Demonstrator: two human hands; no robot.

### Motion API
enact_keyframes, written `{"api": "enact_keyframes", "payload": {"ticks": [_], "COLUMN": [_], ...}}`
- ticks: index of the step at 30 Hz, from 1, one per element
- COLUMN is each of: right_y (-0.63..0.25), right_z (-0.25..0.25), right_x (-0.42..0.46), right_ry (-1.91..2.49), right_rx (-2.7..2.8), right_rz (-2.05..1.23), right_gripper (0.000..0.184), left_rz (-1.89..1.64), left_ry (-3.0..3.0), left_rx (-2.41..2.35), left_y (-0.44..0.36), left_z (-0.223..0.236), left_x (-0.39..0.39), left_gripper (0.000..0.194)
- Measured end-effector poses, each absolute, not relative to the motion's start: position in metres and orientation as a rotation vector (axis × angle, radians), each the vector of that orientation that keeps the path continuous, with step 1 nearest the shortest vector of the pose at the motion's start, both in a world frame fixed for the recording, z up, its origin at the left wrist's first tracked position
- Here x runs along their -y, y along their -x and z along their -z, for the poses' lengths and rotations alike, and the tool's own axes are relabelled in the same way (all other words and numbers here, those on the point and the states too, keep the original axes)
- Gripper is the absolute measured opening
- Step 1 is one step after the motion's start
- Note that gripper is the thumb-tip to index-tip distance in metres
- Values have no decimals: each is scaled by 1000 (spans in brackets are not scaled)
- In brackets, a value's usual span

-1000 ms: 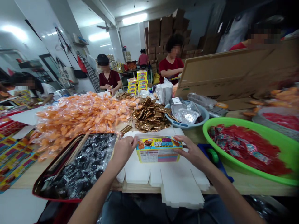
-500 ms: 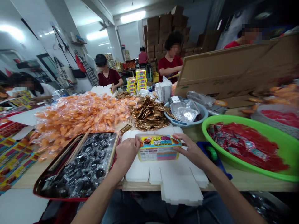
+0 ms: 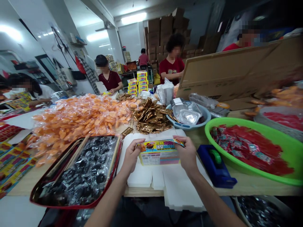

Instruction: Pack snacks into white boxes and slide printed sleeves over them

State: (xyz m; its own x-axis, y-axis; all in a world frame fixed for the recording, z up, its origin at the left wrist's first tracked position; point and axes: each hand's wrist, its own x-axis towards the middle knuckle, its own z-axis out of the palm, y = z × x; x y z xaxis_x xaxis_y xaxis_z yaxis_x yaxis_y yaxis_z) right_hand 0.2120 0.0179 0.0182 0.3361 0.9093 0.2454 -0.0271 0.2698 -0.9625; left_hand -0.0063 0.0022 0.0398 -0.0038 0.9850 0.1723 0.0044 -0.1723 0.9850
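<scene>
Left hand (image 3: 131,156) and right hand (image 3: 187,154) are clamping opposite ends of a printed card box (image 3: 159,153), its shape hard to tell, over white carton blanks (image 3: 139,177) near the table's (image 3: 142,192) front edge, between a tray of black wrapped sweets (image 3: 79,171) and a blue tape dispenser (image 3: 214,165).

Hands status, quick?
Left hand: closed, pinching the printed card at its left end.
Right hand: closed, pinching the same card at its right end.

Yellow-and-pink printed card (image 3: 160,154), white carton blank (image 3: 139,178), lime-green basin (image 3: 236,121)
</scene>
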Motion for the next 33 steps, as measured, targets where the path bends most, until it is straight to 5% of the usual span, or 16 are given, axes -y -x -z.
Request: {"api": "enact_keyframes", "payload": {"ticks": [4,12,19,33], "right_y": [-222,-269,-292,-287], "right_z": [-19,-24,-19,-17], "right_x": [-13,-17,-31,-21], "right_ry": [1004,841,836,801], "right_rx": [1227,1745,1759,1853], "right_rz": [-747,-934,-849,-532], "right_gripper": [8,36,20,31], "left_rz": [-1282,-1118,-1276,-863], "left_ry": [-1520,-1747,-1982,-2895], "left_rx": [-988,-714,-843,-854], "left_y": [24,43,13,4], "left_z": [-34,-35,-22,-62], "left_x": [-5,-7,9,3], "left_gripper": [28,41,37,30]}}
